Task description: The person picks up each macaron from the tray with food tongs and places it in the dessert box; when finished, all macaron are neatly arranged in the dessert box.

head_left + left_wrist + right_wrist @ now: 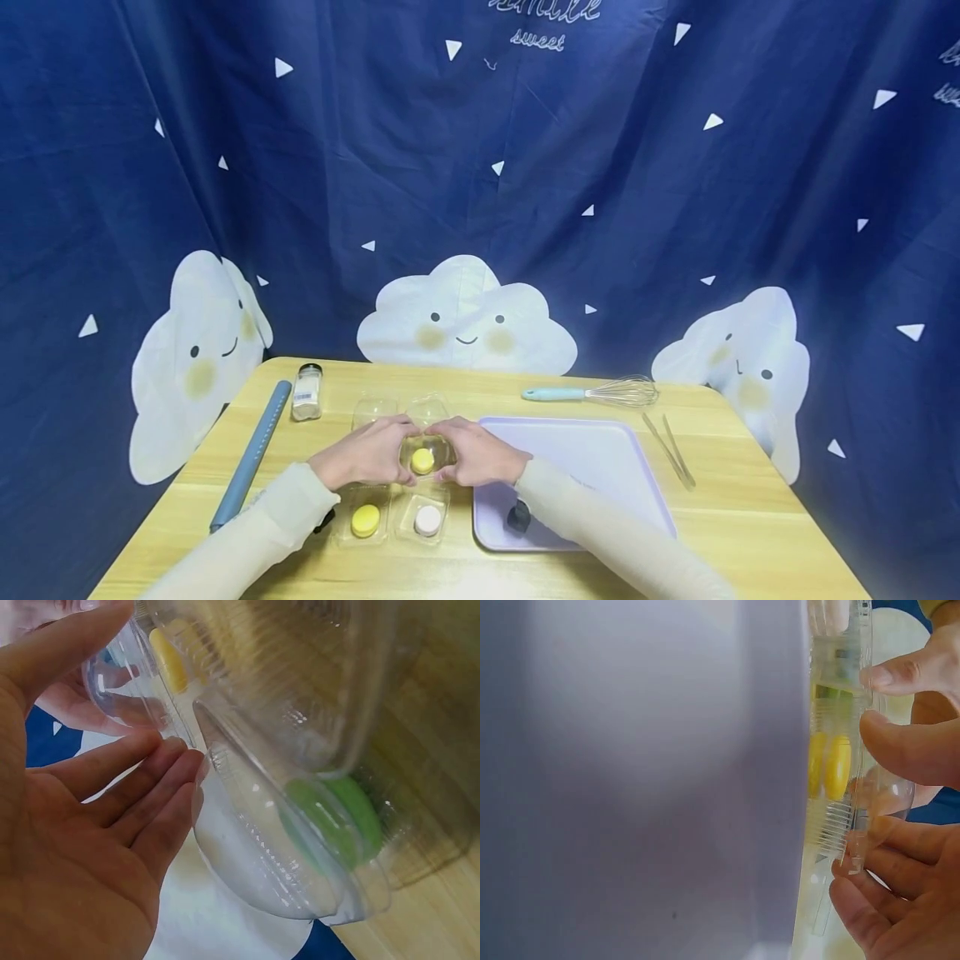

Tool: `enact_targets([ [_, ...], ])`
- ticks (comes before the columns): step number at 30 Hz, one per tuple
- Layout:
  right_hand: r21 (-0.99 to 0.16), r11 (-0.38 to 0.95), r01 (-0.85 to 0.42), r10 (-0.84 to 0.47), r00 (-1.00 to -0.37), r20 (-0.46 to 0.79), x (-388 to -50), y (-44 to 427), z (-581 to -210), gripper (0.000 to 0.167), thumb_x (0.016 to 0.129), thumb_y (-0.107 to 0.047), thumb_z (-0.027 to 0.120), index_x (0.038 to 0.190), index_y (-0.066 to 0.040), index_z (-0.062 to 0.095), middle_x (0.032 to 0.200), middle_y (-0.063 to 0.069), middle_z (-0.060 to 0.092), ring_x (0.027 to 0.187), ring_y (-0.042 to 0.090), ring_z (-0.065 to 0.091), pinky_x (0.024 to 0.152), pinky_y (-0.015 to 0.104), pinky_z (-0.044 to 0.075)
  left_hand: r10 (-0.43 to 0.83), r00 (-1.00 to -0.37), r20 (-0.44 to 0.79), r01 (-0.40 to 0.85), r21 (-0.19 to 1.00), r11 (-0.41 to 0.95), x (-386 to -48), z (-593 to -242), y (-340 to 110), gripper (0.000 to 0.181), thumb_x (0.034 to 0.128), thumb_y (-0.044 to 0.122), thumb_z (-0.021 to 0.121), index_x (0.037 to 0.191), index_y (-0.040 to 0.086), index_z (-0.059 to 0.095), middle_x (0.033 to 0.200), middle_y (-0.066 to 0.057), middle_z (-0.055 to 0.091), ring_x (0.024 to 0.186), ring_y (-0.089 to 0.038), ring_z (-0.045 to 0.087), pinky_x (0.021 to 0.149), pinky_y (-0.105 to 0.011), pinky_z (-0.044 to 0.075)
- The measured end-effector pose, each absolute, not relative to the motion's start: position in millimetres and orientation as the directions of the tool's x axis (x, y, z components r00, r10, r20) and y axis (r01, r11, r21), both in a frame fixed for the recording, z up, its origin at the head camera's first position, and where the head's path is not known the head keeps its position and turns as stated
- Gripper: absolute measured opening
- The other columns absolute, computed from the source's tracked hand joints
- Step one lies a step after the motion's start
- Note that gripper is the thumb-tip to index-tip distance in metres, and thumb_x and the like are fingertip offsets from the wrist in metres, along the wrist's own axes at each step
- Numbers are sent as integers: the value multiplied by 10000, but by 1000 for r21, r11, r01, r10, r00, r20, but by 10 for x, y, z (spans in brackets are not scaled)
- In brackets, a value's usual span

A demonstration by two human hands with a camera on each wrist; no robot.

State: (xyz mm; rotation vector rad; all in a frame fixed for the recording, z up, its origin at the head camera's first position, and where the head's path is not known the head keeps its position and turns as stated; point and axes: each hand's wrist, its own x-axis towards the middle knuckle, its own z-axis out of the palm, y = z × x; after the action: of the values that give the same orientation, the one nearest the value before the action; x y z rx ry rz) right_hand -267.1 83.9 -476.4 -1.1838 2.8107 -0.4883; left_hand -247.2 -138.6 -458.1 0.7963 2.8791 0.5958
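My left hand (375, 450) and right hand (480, 454) hold opposite sides of a clear plastic box (855, 817), thumbs at the near side and fingers at the far side. A yellow macaron (422, 461) lies inside. The box's domed lid (124, 690) is up against the fingers in the left wrist view; whether it is latched cannot be told. Beside it is another clear box (255, 847) with a green macaron (334, 821), hidden behind my left hand in the head view. Nearer me are two boxes holding a yellow macaron (365, 521) and a whitish macaron (427, 521).
To the right lies a lilac tray (555, 433), partly under my right forearm. Behind it is a whisk (592, 392); tongs (669, 450) lie farther right. A blue-grey rod (251, 454) and a black-capped jar (307, 392) stand at the left of the wooden table (757, 533).
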Motion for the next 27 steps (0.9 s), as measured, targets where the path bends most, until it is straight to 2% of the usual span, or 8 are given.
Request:
enact_targets([
  [11,-299,663,-687,-709,-704,46,-2720,782,-4748,727,810,-356,827,1438,-116,548,1447,45,611,1364,221,556,1171,382,456,529,-847,-51,461,426,778,-2542,-4522,-1394,698,722,256,909,1315,-1,644,1379,-163,633,1309,-376,576,1122,-536,477],
  [15,-305,674,-673,-700,-714,29,-2712,758,-4743,726,813,-353,826,1437,-105,548,1437,56,618,1352,230,568,1172,382,455,534,-841,-85,448,445,776,-2561,-4512,-1400,672,742,227,898,1316,-7,640,1372,-156,642,1332,-365,561,1137,-526,465],
  [22,-288,686,-668,-694,-719,17,-2685,725,-4711,753,778,-316,863,1430,-107,549,1428,51,622,1347,210,568,1170,356,456,543,-835,-96,462,416,784,-2580,-4485,-1387,643,727,168,900,1300,6,656,1316,-132,675,1261,-324,614,1105,-488,503],
  [27,-281,691,-666,-689,-725,24,-2684,739,-4720,747,781,-350,860,1421,-109,560,1422,45,628,1342,211,573,1170,352,454,546,-831,-107,464,409,786,-2567,-4490,-1374,665,749,145,873,1347,-1,619,1383,-154,632,1326,-355,563,1143,-516,464],
])
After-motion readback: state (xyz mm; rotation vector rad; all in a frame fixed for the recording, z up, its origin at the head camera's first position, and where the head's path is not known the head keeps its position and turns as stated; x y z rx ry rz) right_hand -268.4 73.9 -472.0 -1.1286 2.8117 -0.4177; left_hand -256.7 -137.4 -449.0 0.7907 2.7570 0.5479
